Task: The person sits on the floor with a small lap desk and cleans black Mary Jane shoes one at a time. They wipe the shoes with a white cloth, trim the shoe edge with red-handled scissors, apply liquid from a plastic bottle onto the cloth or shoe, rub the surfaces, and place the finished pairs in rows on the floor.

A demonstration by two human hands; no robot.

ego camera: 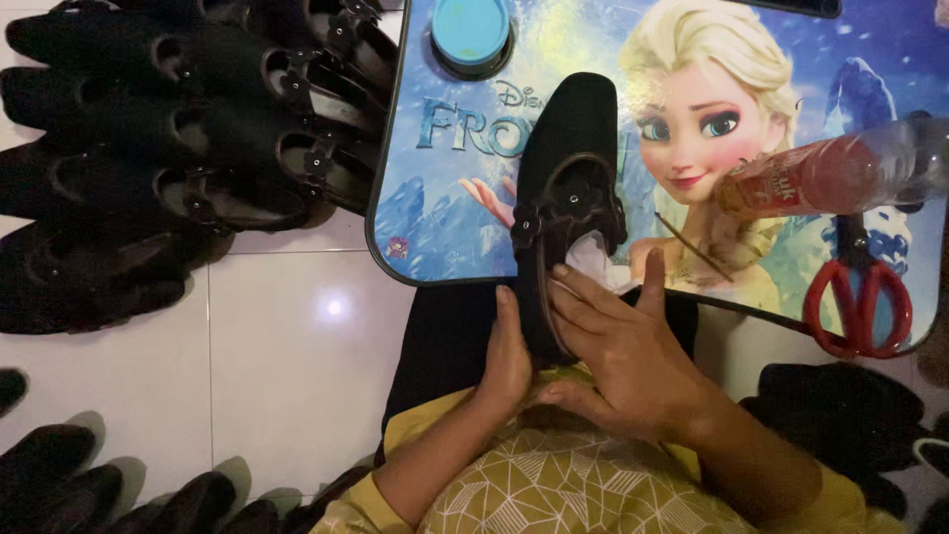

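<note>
White floor tiles, a small picture-printed table mid-frame, black shoes heaped upper left.
Left hand grips the shoe heel; right hand fingers, spread, press white paper inside. Best pushed evenly toeward.

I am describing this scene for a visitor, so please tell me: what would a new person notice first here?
First, the black shoe in the middle, lying on a bright cartoon tray, with the left hand against its heel and the right hand reaching inside. To the right lie red scissors and a bottle. Rows of black shoes fill the floor at upper left.
</note>
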